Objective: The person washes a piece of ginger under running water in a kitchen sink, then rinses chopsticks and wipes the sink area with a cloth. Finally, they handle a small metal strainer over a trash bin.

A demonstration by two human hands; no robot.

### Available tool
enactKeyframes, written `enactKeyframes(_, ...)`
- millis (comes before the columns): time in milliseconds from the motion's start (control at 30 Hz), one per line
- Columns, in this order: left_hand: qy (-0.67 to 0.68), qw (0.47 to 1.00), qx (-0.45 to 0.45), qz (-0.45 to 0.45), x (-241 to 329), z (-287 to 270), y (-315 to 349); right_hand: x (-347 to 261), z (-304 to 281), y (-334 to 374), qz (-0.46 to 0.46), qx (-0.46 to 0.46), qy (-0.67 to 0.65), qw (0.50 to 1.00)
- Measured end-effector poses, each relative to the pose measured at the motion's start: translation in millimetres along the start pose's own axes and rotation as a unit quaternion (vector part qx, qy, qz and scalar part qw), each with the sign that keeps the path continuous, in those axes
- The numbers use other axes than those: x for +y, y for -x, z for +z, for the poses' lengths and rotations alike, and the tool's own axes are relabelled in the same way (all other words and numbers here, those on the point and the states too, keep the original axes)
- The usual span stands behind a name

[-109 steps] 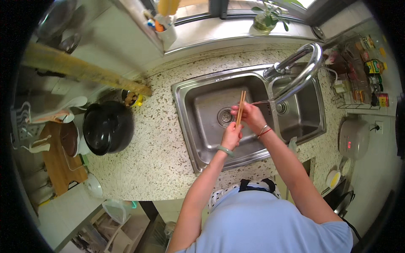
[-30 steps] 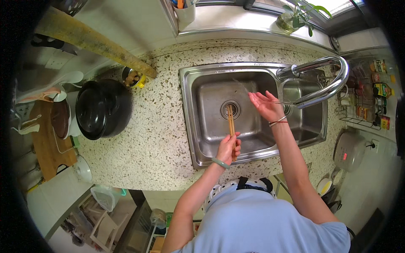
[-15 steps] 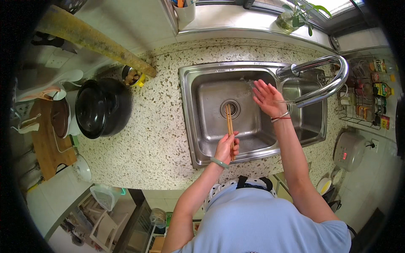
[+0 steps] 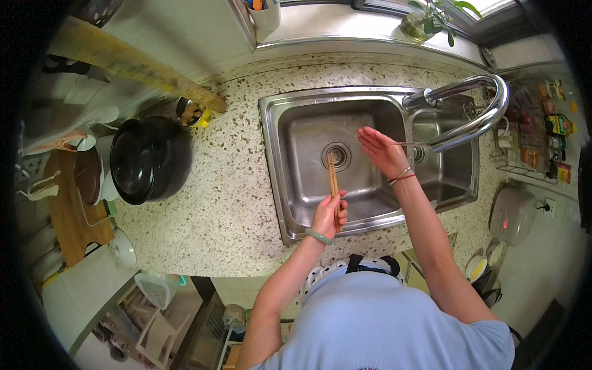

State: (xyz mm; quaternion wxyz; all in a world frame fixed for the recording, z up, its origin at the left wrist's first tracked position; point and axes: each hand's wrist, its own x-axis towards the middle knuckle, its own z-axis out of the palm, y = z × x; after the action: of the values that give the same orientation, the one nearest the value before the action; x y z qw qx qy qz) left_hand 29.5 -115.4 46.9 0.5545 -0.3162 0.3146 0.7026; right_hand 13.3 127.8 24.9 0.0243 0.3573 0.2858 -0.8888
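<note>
My left hand (image 4: 329,211) is closed around wooden chopsticks (image 4: 333,177) at the near edge of the larger sink basin (image 4: 308,132). Their far tips point over the round drain (image 4: 336,157). To the right, my right hand (image 4: 383,152) is held up, open, with the fingers stretched out together and nothing in it. A thin stream of water (image 4: 410,144) runs from the spout of the chrome faucet (image 4: 496,105) onto this hand. A green bangle sits on my left wrist; a red cord and a pale bracelet circle my right wrist.
A black lidded pot (image 4: 150,159) stands left on the speckled counter (image 4: 228,185). Behind it sits a small bowl (image 4: 190,112) of brownish pieces. A wooden cutting board (image 4: 69,206) leans at far left. A wire rack (image 4: 530,139) of jars and a plant (image 4: 425,23) are at the right.
My right hand has shifted left and slightly down, its palm turned more sideways under the water. My left hand and the chopsticks have barely moved.
</note>
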Motion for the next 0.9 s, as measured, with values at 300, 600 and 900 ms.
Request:
enactKeyframes(300,0.041,0.999,0.001,0.019,-1,-11,-3,-1,10,0,-0.014,-0.024,0.001,1.0)
enactKeyframes(600,0.07,0.997,0.021,0.023,1,-15,-7,25,53,-3,0.037,-0.085,0.096,0.991)
enactKeyframes(900,0.08,0.996,0.017,0.025,-1,-25,-5,10,-22,-4,0.009,-0.002,-0.154,0.988)
